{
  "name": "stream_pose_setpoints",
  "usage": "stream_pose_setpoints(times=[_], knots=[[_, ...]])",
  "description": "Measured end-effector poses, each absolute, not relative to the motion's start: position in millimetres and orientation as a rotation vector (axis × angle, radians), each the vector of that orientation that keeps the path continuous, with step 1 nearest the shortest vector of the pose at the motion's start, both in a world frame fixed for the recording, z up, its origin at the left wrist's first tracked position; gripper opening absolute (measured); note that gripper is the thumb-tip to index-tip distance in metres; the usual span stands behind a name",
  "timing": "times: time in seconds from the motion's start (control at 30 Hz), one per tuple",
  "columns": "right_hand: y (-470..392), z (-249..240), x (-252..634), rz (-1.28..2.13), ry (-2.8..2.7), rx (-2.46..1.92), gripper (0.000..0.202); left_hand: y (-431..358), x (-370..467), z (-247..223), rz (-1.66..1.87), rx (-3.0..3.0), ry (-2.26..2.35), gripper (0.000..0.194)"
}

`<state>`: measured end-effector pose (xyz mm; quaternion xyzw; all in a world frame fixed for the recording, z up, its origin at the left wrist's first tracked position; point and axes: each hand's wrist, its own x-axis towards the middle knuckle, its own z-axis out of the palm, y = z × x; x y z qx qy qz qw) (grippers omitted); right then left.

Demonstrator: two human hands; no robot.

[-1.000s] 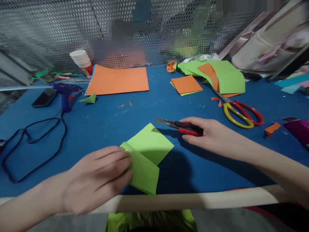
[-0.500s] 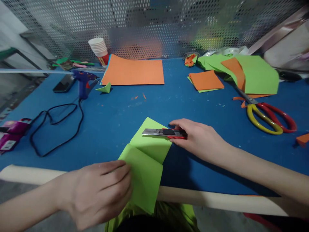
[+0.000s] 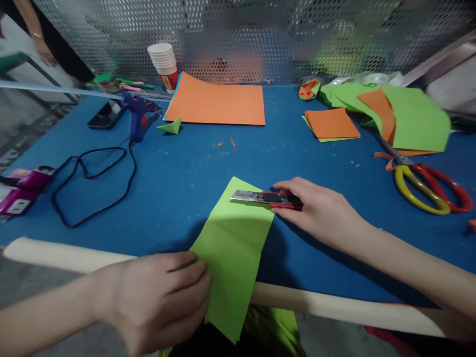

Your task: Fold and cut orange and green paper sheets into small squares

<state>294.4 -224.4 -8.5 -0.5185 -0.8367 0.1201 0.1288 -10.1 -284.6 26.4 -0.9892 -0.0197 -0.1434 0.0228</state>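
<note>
My right hand (image 3: 323,210) is closed around a red and black utility knife (image 3: 271,198), its metal blade extended to the left. The blade lies over the upper part of a green sheet of paper (image 3: 232,248). Pinched in my left hand (image 3: 159,297) is the left edge of that sheet; the fingertips are partly hidden by the hand. The sheet's far end rests on the blue table (image 3: 178,173), and its near end hangs past the table's padded front edge (image 3: 297,300).
Scissors (image 3: 424,183) and green paper (image 3: 420,114) lie at right, beside stacked orange squares (image 3: 332,123). Orange sheets (image 3: 219,101), paper cups (image 3: 164,64), a blue glue gun (image 3: 137,116), its cord and a folded green piece (image 3: 171,126) are farther back. A person's arm (image 3: 35,29) shows upper left.
The green sheet has gone from creased across the middle to nearly flat. My left hand has shifted slightly right with it. The view has turned left, and a person's arm has appeared.
</note>
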Motion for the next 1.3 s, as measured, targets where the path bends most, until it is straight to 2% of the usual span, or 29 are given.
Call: stream_pose_setpoints(times=[0.13,0.37,0.57,0.73,0.93,1.0,1.07,1.13,1.2,1.3], knots=[[-221.2,-7.0,295.1,0.468,-2.333,-1.509,0.027,-276.0,-10.8,35.8,-0.548,-3.142,-0.318,0.025],[-226.6,10.3,314.2,0.512,-2.220,-1.504,0.031,-227.4,18.9,56.3,-0.853,-3.365,-1.081,0.012],[-253.4,13.3,343.7,0.477,-2.304,-1.539,0.027,-192.0,50.7,55.0,-0.463,-3.471,-1.448,0.020],[-280.4,10.0,356.0,0.204,-2.424,-1.478,0.030,-180.0,65.2,53.2,-0.293,-3.538,-1.557,0.025],[-306.3,9.7,346.3,0.076,-2.555,-1.362,0.033,-175.9,70.0,47.2,-0.240,-3.521,-1.482,0.024],[-310.5,11.2,341.2,0.066,-2.571,-1.329,0.032,-175.2,68.5,40.8,-0.292,-3.462,-1.381,0.030],[-312.8,12.5,337.5,0.052,-2.575,-1.300,0.032,-174.7,65.4,34.0,-0.392,-3.367,-1.162,0.037],[-313.8,13.1,335.6,0.059,-2.570,-1.296,0.031,-174.9,61.5,29.0,-0.442,-3.307,-0.826,0.035],[-314.5,12.7,335.3,0.094,-2.555,-1.312,0.031,-176.3,58.5,26.6,-0.386,-3.336,-0.474,0.030],[-315.9,10.8,336.6,0.127,-2.526,-1.341,0.032,-180.7,58.2,24.0,-0.167,-3.467,-0.115,0.032]])
